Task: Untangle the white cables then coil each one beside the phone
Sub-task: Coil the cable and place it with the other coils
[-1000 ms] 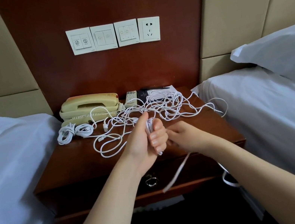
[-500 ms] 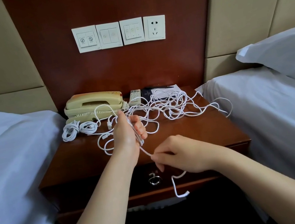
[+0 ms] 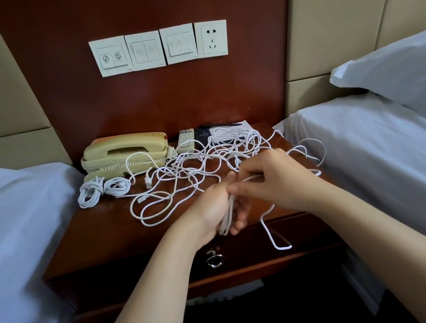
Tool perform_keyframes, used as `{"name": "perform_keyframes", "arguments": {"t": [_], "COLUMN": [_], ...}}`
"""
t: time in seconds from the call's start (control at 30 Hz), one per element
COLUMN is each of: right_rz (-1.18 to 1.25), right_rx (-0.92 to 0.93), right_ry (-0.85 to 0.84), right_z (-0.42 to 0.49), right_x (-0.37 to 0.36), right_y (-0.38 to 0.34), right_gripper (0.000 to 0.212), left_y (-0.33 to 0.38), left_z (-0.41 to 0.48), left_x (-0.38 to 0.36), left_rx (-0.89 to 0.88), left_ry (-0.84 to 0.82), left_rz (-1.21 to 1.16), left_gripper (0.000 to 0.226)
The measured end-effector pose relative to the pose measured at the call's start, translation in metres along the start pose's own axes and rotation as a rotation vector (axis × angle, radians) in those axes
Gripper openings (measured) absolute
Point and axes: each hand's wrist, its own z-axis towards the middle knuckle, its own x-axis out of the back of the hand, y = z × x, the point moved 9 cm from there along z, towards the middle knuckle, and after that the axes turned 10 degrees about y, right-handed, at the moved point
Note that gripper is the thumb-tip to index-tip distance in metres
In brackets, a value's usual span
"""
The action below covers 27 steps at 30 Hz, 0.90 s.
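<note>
Two hands, both on cable. The left hand [image 3: 215, 212] has its fingers curled round a half-wound bundle [image 3: 227, 217] of white loops, held over the front part of the nightstand [image 3: 92, 239]. The right hand [image 3: 273, 179] sits just beyond it, thumb and fingers pinching one strand [image 3: 249, 179] at the top of that bundle. One loose tail [image 3: 271, 233] hangs over the front edge, beside the one drawer knob [image 3: 215, 259].

Two finished coils [image 3: 103, 189] lie side by side, just in front of the one phone [image 3: 125, 155] at its left end. One tangle of white cables [image 3: 206, 162] spreads from the phone to the nightstand's right edge. How many cables are in it, I cannot tell. A USB plug [image 3: 148, 182] shows near the phone.

One remote [image 3: 185, 140] and one notepad [image 3: 230, 129] are at the back. On the wall are three switch plates [image 3: 145, 50] and one socket [image 3: 212, 38]. There are two beds [image 3: 4, 226], with one pillow [image 3: 404, 76] on the right one.

Half a second ago the left hand was further back near the phone, and the right hand was nearer the front edge, pinching the strand below it. Now the left hand has dropped toward the front edge and the right has crossed over beyond it. The finished coils and the phone are unmoved.
</note>
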Motion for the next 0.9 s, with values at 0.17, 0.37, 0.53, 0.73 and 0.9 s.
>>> {"name": "perform_keyframes", "arguments": {"t": [0.17,0.37,0.53,0.73,0.9], "right_rz": [0.139,0.354,0.514,0.485,0.544], "right_rx": [-0.040,-0.172,-0.356,-0.465,-0.526], "right_ry": [-0.002,-0.131,-0.217,-0.331,-0.451], "right_z": [0.006,0.005,0.000,-0.008,-0.021], "right_x": [0.004,-0.018,-0.033,-0.049,-0.069], "right_y": [0.006,0.024,0.039,0.049,0.043], "right_gripper": [0.048,0.054,0.049,0.044,0.040], "left_y": [0.004,0.012,0.023,0.025,0.021], "left_z": [-0.016,-0.024,-0.025,-0.013,-0.006], "left_x": [-0.018,-0.018,-0.003,0.023,0.037], "left_rx": [0.081,0.067,0.004,-0.015,0.016], "left_ry": [-0.230,-0.280,-0.228,-0.014,0.111], "left_rz": [-0.088,-0.258,-0.401,-0.640,-0.845], "left_gripper": [0.074,0.064,0.053,0.053,0.050]}}
